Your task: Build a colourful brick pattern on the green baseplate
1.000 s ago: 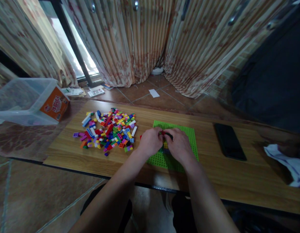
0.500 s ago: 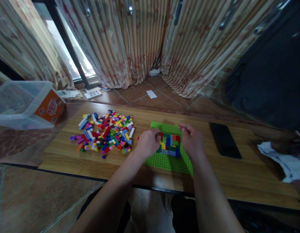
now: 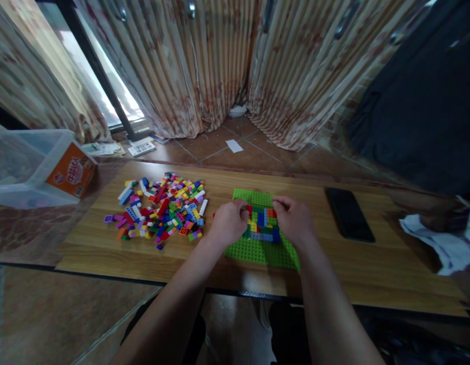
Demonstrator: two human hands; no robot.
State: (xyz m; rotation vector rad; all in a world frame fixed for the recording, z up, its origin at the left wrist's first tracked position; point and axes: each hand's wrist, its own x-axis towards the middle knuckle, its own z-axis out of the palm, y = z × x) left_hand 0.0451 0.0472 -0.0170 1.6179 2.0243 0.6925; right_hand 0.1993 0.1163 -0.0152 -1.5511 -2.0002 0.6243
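A green baseplate (image 3: 253, 251) lies on the wooden table (image 3: 334, 263) in front of me. A flat patch of coloured bricks (image 3: 262, 222) is built on its middle. My left hand (image 3: 228, 223) rests with curled fingers at the left edge of that patch, fingertips touching it. At the patch's right edge sits my right hand (image 3: 295, 220), fingers also curled and pinched near a red-orange brick at the top corner. Whether either hand holds a loose brick is hidden. A pile of loose bricks (image 3: 161, 210) in many colours is spread to the left of the baseplate.
A black phone (image 3: 349, 214) lies right of the baseplate. White cloth (image 3: 440, 243) sits at the table's right end. A clear plastic box (image 3: 37, 167) with an orange label stands on the far left. Curtains (image 3: 220, 61) hang behind, above the tiled floor (image 3: 235, 147).
My hands were together over the brick patch a second ago. They moved apart to its left and right sides, uncovering it, then the right hand came back in slightly.
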